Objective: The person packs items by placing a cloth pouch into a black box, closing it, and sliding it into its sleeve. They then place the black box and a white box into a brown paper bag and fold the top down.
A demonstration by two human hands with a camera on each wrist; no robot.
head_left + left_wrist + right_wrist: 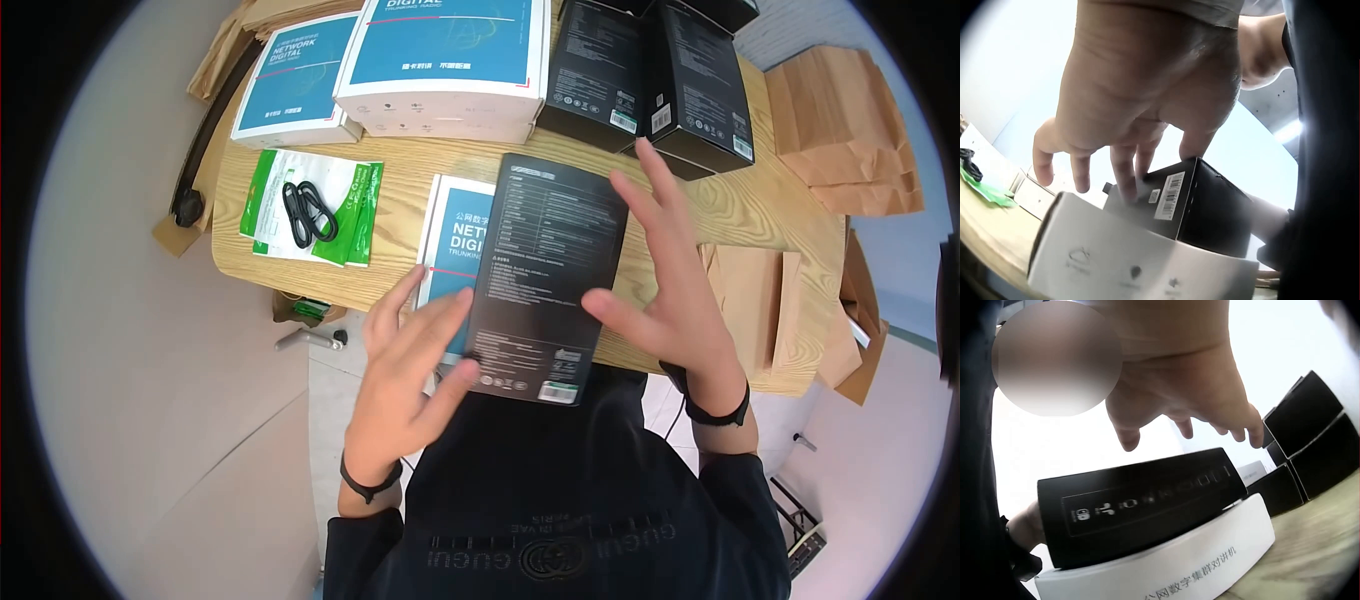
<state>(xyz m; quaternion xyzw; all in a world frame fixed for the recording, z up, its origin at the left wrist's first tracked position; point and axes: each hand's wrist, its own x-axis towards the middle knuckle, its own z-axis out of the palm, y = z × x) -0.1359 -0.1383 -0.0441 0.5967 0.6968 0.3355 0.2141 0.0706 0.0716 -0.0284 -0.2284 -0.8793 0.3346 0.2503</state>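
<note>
A black printed box [545,270] lies on top of a white and blue radio box [455,235] at the table's front edge, covering much of it. My left hand [408,365] is at the black box's left side, fingers extended. In the left wrist view its thumb reaches the corner of the black box [1216,212], and one finger overlaps the barcode side. My right hand [675,275] is spread over the right edge; the right wrist view shows its fingers above the black box [1141,506], with a gap between.
Larger white and blue boxes [440,70] stand at the back, beside several black boxes [595,75]. A coiled black cable [310,215] rests on green and white packets [350,225] at left. Brown paper bags [840,140] are on the right.
</note>
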